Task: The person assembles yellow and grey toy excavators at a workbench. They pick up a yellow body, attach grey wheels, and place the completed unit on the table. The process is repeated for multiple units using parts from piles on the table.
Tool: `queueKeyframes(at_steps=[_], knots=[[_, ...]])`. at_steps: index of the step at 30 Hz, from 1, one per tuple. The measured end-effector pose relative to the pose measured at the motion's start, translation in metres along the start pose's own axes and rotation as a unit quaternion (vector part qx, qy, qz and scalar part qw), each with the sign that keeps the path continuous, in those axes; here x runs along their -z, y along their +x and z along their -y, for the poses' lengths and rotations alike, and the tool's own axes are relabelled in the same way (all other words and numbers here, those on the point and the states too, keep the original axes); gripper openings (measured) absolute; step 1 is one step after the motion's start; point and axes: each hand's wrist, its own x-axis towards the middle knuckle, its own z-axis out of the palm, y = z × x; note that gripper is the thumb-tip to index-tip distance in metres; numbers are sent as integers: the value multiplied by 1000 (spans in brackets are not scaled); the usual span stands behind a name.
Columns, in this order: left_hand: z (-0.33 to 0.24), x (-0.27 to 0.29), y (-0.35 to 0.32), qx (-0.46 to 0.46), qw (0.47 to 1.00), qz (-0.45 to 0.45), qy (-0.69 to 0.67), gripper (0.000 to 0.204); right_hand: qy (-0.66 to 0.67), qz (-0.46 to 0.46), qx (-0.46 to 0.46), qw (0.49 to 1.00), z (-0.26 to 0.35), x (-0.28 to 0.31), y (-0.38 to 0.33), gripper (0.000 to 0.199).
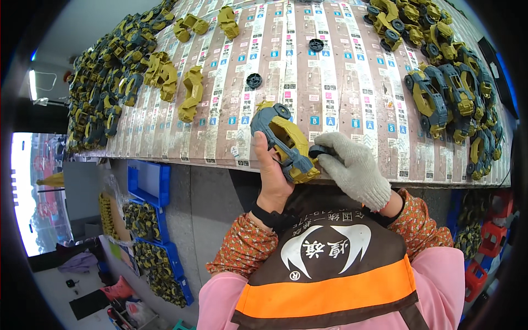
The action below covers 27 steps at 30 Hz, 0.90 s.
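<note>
My bare left hand (pixel 273 175) is closed around a toy car body (pixel 286 140) in grey and olive yellow, held tilted over the table's near edge. One black wheel (pixel 282 111) sits on its far end. My right hand (pixel 352 169), in a pale knitted glove, pinches a small black wheel (pixel 319 151) against the car's near right side. Whether that wheel is on its axle I cannot tell. Beyond the car, two loose black wheels, one nearer (pixel 254 81) and one farther (pixel 316 44), lie on the table.
A patterned table (pixel 352 82) spans the view. Loose yellow car shells (pixel 191 93) lie left of centre, beside a large heap of car parts (pixel 104 77). More cars with wheels (pixel 432 99) are piled at right. Blue crates (pixel 148 184) stand below at left, red stools (pixel 492 239) at right.
</note>
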Motion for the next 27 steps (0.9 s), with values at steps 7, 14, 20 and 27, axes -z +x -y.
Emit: queueKeyframes(at_steps=[7,14,20,27], knots=[[10,4,5,-80,996,3,24,72,-38,-13,15,999,10,-1,-9,31],[16,-5,11,-257,951,-31,168,65,-117,9,37,992,16,-3,-22,35],[5,-20,-1,-267,948,-5,172,103,-107,32,35,993,20,-2,-19,39],[-1,-42,-9,-371,897,-12,240,99,-148,57,10,987,25,-1,-18,44]])
